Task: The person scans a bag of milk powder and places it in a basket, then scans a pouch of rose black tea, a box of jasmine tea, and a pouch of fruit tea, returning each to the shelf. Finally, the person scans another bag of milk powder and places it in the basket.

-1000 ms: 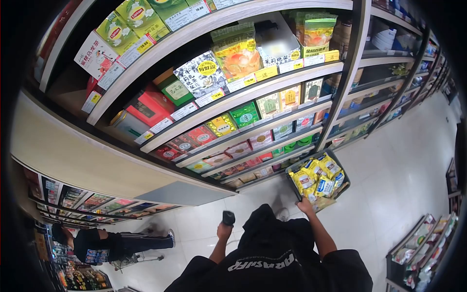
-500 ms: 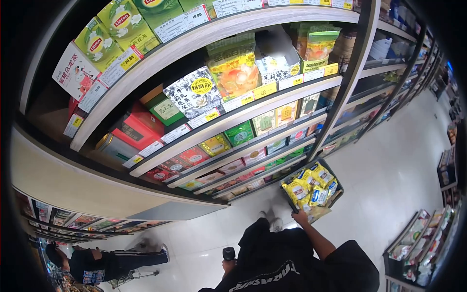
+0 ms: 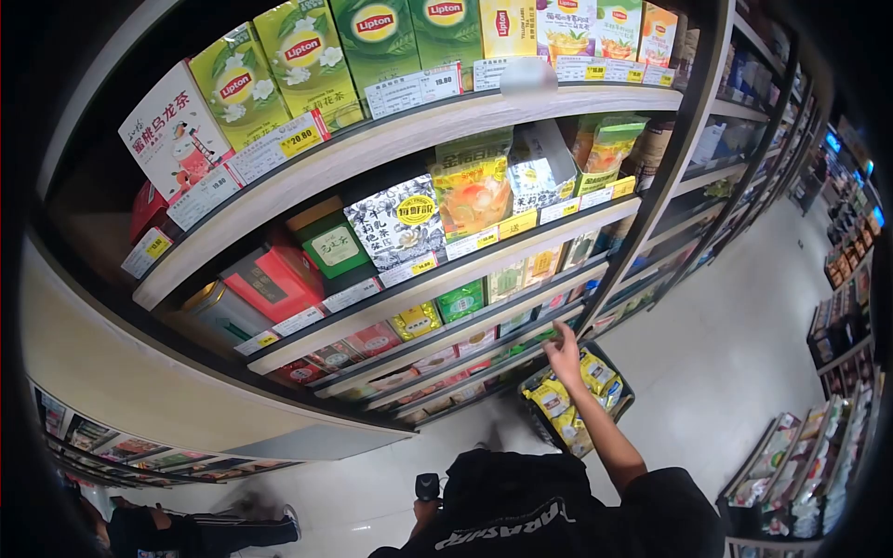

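My right hand [image 3: 564,355] is raised over a dark basket [image 3: 629,406], in front of the lower tea shelves. Its fingers are stretched out and apart, and they hold nothing. Yellow packets [image 3: 551,400] fill the basket below it, partly hidden by my forearm. Close to my body, my left hand [image 3: 425,513] is closed around a small black device [image 3: 427,485], whose kind I cannot make out.
A tall shelf unit ahead carries Lipton boxes [image 3: 375,33], a black-and-white tea box [image 3: 395,223] and a yellow pouch [image 3: 473,191]. Another person [image 3: 158,530] is at lower left. Display racks [image 3: 791,465] stand on the right across the pale floor [image 3: 688,344].
My right hand has let go of the basket's edge and moved up toward the shelves. The view has shifted, showing more of the top shelf. My left hand still grips the black device.
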A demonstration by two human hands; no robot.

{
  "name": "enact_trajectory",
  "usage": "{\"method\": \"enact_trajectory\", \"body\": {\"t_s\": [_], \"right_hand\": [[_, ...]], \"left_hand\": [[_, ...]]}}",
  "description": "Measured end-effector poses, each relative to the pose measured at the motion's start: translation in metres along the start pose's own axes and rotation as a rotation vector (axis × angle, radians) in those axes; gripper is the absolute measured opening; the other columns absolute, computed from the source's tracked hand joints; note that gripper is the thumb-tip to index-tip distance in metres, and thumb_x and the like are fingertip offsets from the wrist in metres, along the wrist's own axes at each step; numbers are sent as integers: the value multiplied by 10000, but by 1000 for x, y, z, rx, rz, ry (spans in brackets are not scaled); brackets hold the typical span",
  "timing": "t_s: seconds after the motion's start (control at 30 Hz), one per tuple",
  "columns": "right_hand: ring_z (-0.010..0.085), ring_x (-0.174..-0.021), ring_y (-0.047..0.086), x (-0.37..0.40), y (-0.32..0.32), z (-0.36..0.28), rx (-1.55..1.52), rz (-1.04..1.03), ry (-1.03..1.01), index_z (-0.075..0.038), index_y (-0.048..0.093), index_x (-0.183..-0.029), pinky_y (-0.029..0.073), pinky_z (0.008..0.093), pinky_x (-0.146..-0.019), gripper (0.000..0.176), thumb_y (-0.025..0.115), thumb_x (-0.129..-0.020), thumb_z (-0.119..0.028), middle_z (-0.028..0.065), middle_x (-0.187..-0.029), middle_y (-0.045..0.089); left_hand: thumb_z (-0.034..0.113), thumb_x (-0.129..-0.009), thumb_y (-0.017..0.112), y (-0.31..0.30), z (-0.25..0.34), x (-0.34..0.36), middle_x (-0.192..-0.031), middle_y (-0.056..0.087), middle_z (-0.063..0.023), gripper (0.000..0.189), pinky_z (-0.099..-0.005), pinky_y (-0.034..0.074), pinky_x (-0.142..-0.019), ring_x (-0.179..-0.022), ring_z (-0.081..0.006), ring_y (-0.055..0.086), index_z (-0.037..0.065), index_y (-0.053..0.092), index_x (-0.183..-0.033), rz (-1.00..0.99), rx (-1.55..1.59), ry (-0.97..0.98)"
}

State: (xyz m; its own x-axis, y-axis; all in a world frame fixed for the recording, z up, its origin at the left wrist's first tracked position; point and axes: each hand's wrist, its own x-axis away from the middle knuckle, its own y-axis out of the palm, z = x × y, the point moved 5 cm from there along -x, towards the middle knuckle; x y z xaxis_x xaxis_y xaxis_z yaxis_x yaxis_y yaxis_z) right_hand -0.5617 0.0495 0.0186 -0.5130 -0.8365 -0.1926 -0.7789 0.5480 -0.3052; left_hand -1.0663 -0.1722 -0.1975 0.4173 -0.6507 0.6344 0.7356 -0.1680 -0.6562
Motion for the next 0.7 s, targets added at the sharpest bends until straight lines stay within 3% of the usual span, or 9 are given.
{"method": "enact_trajectory", "body": {"t_s": [0.13,0.17,0.27,0.33,0.43,0.5,0.53,0.67,0.7], "right_hand": [[290,-1193,546,-64,-14,-212,92,50,-445,-21,436,-1413,433,364,-1017,623,657,-833,-67,172,-1329,522],[365,-1279,461,-68,-13,-266,185,62,-638,-46,442,-1408,367,415,-1081,632,678,-823,-86,213,-1397,447],[412,-1355,340,-91,-6,-376,460,104,-999,-79,450,-1420,293,487,-1115,689,715,-786,-134,213,-1459,368],[419,-1199,444,-122,-1,-407,665,140,-1041,-25,547,-1237,346,516,-1029,507,716,-774,-142,233,-1291,497],[403,-976,544,-163,8,-406,841,51,-981,6,591,-1058,408,504,-840,348,725,-771,-137,216,-1010,617],[414,-780,583,-174,10,-411,833,-28,-966,24,620,-900,425,493,-725,206,708,-795,-130,208,-747,621],[442,-657,561,-176,8,-409,750,4,-1101,35,629,-826,419,491,-646,209,697,-835,-162,212,-632,586],[301,-893,503,-148,-8,-411,798,39,-1022,-33,682,-1050,412,412,-755,250,700,-873,-209,141,-871,553],[312,-857,511,-139,-13,-416,751,53,-1126,-46,669,-999,419,417,-771,214,714,-830,-171,119,-893,579]], "left_hand": [[196,-641,808,-8,5,-10,-750,732,-120,237,-353,560,-618,-667,-208,714,0,735,-752,-56,46,-32],[175,-656,803,-12,12,-11,-739,726,-123,217,-348,553,-579,-631,-218,707,-8,723,-738,-100,64,-5],[121,-676,791,-10,17,-34,-709,707,-130,189,-346,553,-532,-576,-227,689,-26,704,-758,-166,167,23],[92,-681,786,34,-25,-106,-700,698,-135,185,-343,554,-510,-559,-231,681,-35,697,-780,-281,321,100],[63,-682,775,44,-8,-122,-697,689,-149,194,-344,565,-503,-553,-233,676,-47,686,-815,-258,555,-39],[60,-688,770,48,22,-125,-688,684,-148,186,-335,550,-494,-549,-228,673,-46,683,-815,-262,539,8],[67,-687,775,56,37,-130,-689,684,-149,197,-329,539,-489,-546,-225,668,-45,682,-819,-280,573,34],[109,-714,782,48,129,-106,-672,657,-98,196,-314,489,-480,-520,-174,615,-20,672,-812,-383,609,180],[117,-728,779,42,155,-93,-664,644,-72,183,-310,479,-486,-519,-154,598,-9,670,-803,-433,633,223]]}}
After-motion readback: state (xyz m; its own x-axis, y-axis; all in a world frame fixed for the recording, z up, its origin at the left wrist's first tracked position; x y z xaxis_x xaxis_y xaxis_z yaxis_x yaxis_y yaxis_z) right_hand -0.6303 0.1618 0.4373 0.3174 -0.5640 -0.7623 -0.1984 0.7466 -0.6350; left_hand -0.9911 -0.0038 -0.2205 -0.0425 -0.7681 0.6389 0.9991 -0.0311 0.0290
